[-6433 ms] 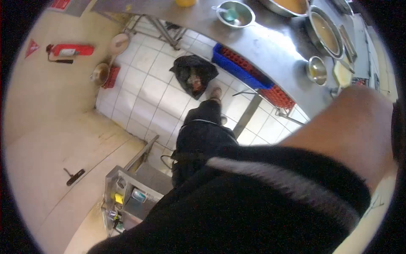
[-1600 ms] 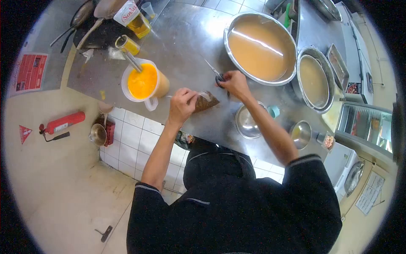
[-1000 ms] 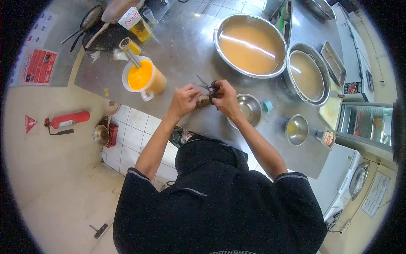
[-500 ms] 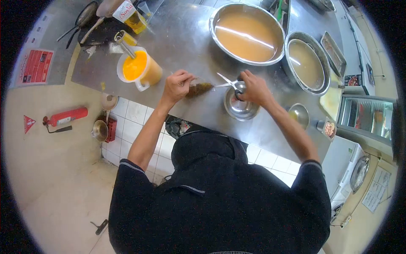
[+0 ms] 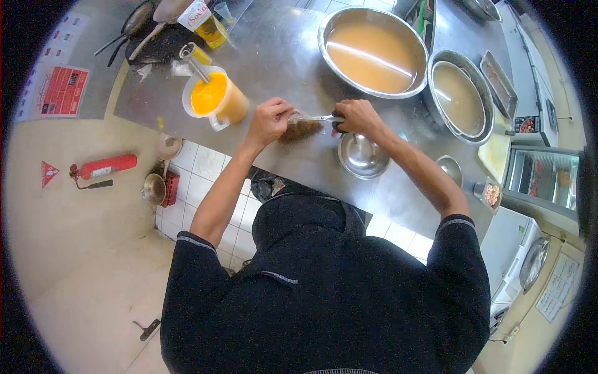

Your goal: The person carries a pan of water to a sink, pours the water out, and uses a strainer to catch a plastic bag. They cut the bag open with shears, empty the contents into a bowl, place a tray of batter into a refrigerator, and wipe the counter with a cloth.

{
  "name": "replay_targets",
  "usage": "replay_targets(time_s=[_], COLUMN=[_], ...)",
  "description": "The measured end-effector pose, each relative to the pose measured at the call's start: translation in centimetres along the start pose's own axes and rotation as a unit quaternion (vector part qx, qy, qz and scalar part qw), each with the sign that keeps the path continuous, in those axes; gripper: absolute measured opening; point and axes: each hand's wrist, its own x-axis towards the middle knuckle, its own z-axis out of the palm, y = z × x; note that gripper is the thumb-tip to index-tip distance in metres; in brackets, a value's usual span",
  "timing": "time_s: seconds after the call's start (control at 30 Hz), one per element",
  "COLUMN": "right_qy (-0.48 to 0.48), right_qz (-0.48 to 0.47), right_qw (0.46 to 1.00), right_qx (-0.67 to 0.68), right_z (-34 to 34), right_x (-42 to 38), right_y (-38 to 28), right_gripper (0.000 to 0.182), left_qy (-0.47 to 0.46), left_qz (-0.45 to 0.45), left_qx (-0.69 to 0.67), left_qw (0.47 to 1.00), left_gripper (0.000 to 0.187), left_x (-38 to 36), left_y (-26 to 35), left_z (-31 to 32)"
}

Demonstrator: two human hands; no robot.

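My left hand (image 5: pixel 270 122) pinches the top edge of a small see-through bag (image 5: pixel 301 131) with dark brownish contents, which hangs close over the steel table. In my right hand (image 5: pixel 361 117) is a pair of scissors (image 5: pixel 322 118) with dark handles. Their blades point left and lie along the bag's upper edge, near my left fingertips. Just below my right wrist sits a small shiny steel bowl (image 5: pixel 366 166). A plastic jug (image 5: pixel 233 107) of orange liquid with a metal stick in it stands left of my left hand.
A large steel basin (image 5: pixel 374 93) of cloudy orange-brown liquid is ahead, with a second basin (image 5: pixel 461 136) of paler liquid to its right. Further right are a smaller bowl (image 5: pixel 451 169) and a small tray of pinkish pieces (image 5: pixel 492 194). Pans (image 5: pixel 138 23) and an oil bottle (image 5: pixel 212 32) stand back left.
My right hand has moved slightly left and up, bringing the scissors from spread blades beside the bag to its upper edge, blades now closer together. The view has shifted slightly.
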Motion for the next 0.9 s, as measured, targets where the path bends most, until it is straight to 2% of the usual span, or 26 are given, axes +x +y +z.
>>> replay_targets(time_s=[0.2,0.3,0.4,0.6,0.7,0.9], right_qy=[0.034,0.039,0.004,0.063,0.031,0.058], right_qz=[-0.011,-0.024,-0.009,-0.009,0.011,0.038], right_qw=[0.999,0.999,1.0,0.997,0.998,0.993], right_qx=[-0.005,0.003,0.002,0.052,0.053,0.096], right_z=[0.7,1.5,1.1,2.4,2.8,3.8], right_x=[0.5,1.0,0.9,0.8,1.2,0.5], right_y=[-0.8,-0.3,0.0,-0.6,-0.9,-0.7], right_gripper=[0.053,0.056,0.058,0.063,0.066,0.069], left_qy=[-0.005,-0.014,0.001,0.011,0.011,0.032], left_qz=[0.003,0.017,0.014,0.004,-0.004,-0.003], left_qx=[-0.018,0.023,0.006,0.027,0.031,0.065], left_qw=[1.0,0.999,1.0,1.0,0.999,0.997], left_gripper=[0.007,0.008,0.007,0.007,0.007,0.007], left_x=[0.4,0.4,0.3,0.4,0.4,0.1], left_y=[1.0,0.5,0.5,0.9,0.8,0.7], left_z=[0.2,0.1,0.2,0.4,0.4,0.3])
